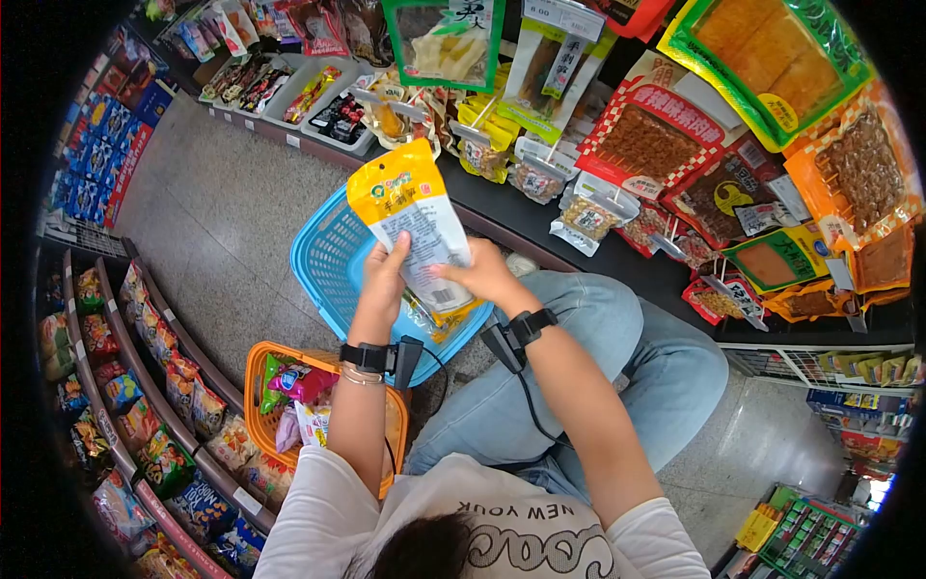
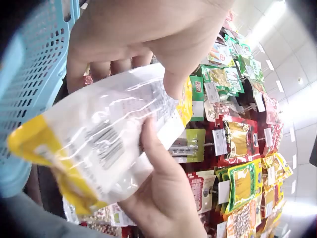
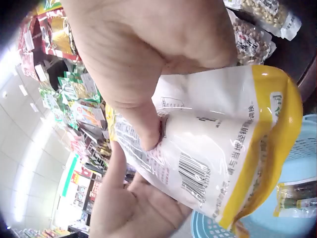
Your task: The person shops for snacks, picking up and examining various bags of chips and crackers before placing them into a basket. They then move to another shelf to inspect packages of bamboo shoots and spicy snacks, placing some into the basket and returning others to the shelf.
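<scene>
Both hands hold one yellow and white plastic snack bag [image 1: 421,227], its printed back with a barcode facing up. The left hand [image 1: 384,280] grips its left edge, thumb on the printed side. On the right edge the right hand [image 1: 482,275] pinches it, thumb pressed on the white panel. In the left wrist view the bag [image 2: 106,144] lies between the left hand [image 2: 148,34] and the right hand [image 2: 166,198]. The right wrist view shows the bag's barcode side [image 3: 208,144] under the right thumb. Below the bag stands a blue basket [image 1: 323,251] with a yellow package inside.
An orange basket [image 1: 256,396] with colourful snack bags stands on the floor at the lower left. Hanging snack packs [image 1: 656,135] fill the rack ahead and to the right. Curved shelves [image 1: 154,386] of snacks run along the left. The person's bent knees [image 1: 588,328] are beside the blue basket.
</scene>
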Tool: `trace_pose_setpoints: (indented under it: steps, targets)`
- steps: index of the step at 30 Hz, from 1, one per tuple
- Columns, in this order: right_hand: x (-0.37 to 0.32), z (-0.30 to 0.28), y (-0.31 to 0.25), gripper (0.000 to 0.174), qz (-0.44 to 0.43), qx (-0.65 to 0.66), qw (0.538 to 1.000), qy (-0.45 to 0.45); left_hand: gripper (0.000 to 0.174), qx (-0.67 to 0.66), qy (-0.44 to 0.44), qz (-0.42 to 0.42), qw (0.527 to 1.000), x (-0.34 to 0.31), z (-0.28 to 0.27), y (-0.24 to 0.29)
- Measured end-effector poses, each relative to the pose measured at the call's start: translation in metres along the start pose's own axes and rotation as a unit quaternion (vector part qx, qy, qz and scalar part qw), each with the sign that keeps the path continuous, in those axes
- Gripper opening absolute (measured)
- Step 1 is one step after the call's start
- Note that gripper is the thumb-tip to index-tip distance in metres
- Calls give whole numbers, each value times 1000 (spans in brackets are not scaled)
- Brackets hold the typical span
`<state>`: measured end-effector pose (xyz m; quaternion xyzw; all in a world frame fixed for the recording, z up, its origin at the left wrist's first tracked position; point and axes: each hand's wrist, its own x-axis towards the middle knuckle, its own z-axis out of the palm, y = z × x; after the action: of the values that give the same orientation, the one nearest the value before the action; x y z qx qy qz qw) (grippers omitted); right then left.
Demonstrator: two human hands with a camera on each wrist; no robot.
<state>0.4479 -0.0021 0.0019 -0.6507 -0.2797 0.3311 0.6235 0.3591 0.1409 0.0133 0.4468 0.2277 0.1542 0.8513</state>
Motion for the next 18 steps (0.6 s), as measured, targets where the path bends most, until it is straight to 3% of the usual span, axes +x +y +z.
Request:
trace_pose_setpoints:
  steps: [4,7,13,18]
  targets:
    - [12,9,16,25,12,-56,998,-13,32,18,29,-14,999,3,-20,-1]
    - [27,14,31,21,41,-119,988,89,34,-24,82,-43,995,12,-48,-17]
    - [48,2,31,16,53,-13,978,201,39,14,238,-112,965,36,-112,-81]
    - [52,-1,28,16,48,-15,983,179,38,33,262,-221,939,49,-157,-127]
